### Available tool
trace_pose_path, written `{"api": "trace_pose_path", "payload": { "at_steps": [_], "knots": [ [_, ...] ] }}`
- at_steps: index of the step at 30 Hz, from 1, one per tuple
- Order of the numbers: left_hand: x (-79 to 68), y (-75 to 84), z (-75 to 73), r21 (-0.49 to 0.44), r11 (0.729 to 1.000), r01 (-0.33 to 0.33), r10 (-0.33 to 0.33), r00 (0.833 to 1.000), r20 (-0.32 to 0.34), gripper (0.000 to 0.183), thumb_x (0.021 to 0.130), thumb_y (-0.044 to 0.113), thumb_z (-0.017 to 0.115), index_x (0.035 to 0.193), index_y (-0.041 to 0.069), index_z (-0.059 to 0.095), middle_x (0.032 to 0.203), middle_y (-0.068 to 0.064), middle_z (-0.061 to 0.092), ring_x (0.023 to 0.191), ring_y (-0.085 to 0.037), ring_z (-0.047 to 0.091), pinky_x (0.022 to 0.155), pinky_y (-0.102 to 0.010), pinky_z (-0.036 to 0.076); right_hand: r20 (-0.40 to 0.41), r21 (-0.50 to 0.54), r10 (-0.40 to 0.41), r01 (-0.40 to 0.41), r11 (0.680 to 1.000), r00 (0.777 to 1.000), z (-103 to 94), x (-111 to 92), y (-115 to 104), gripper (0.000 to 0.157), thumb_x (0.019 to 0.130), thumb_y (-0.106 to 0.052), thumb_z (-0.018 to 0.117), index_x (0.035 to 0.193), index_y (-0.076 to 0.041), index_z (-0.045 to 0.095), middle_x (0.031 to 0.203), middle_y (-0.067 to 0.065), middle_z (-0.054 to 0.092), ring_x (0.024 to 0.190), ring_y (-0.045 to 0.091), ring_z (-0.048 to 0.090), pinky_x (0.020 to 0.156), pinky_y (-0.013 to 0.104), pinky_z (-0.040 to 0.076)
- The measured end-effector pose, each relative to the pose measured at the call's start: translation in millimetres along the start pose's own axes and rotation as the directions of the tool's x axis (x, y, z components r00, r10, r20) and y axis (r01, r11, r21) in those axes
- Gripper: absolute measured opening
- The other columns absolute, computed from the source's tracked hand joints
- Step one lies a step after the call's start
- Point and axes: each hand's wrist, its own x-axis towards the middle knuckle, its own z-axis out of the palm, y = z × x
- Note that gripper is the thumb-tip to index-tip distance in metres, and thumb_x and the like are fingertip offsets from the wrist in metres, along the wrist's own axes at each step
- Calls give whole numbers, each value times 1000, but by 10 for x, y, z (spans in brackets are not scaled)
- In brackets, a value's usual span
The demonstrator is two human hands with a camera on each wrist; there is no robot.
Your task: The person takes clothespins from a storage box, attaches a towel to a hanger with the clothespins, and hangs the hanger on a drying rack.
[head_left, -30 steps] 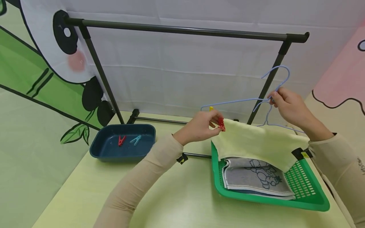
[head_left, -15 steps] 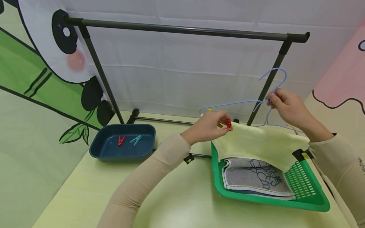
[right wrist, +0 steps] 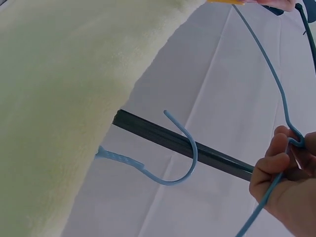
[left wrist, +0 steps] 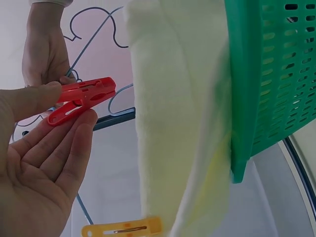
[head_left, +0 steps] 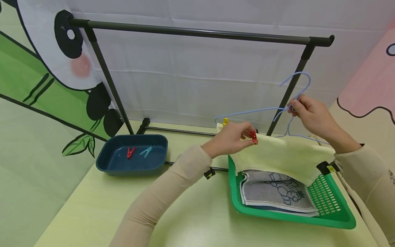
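My left hand [head_left: 229,139] pinches a red clothespin [head_left: 254,138] between thumb and fingertips, in front of the pale yellow towel [head_left: 277,151]. In the left wrist view the clothespin [left wrist: 86,96] points toward the cloth, apart from it. My right hand [head_left: 316,116] grips a blue wire hanger [head_left: 253,112] below its hook. A yellow clothespin [head_left: 225,121] sits at the towel's left upper corner, by the hanger's end. Lower down, a second blue hook [right wrist: 195,153] shows in the right wrist view, its lower part hidden behind the towel.
Below the towel, a green basket [head_left: 293,221] holds folded grey cloth [head_left: 277,192] with a printed drawing. A dark blue basin [head_left: 105,169] at left contains a red clothespin [head_left: 131,152] and a light blue one [head_left: 146,152]. Behind stands a black rack [head_left: 197,31].
My left hand has moved right and slightly down with the red clothespin, from the towel's left side to farther along it. The hanger and right hand have shifted slightly left.
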Motion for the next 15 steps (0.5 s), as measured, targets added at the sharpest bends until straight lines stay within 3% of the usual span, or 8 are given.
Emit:
{"api": "trace_pose_path", "payload": {
  "at_steps": [9,15],
  "knots": [
    [17,5,19,-7,1000,-14,14,1000,-3,22,88,16,69,106,8,60,101,0,68,92,-4,62,81,-13,45,-15,30,14,-14,999,1000,-51,13,-51,38,103,-33,35,103,-2,56,102,15,60,83,6,56,71,11,42],
    [47,24,23,-4,1000,-24,24,1000,7,22,89,16,68,107,8,59,101,1,68,94,-4,62,82,-13,44,-28,66,12,-10,998,1000,-75,26,-86,37,103,-31,35,101,0,55,101,11,59,84,5,57,71,10,43]
  ]
}}
